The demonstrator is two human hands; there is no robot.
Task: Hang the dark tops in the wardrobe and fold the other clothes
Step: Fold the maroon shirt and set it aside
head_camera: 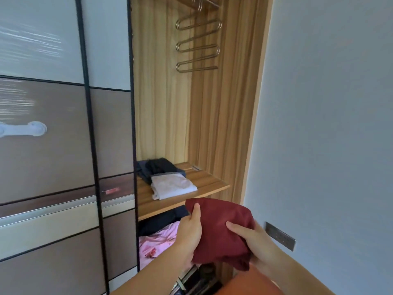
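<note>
A folded dark red garment (221, 228) is held in front of the open wardrobe, just below the wooden shelf (210, 184). My left hand (190, 228) grips its left edge with the thumb on top. My right hand (251, 237) holds its right side, fingers pressed on the cloth. On the shelf lie a folded white garment (173, 185) and, behind it, a crumpled dark garment (158, 167). A metal multi-tier hanger (197, 44) hangs empty from the top of the wardrobe.
Below the shelf lie dark clothes (161, 220) and a pink floral cloth (158, 241). Sliding wardrobe doors (63, 145) with a white handle (23, 128) fill the left. A grey wall (329, 124) with a socket plate (280, 236) is on the right.
</note>
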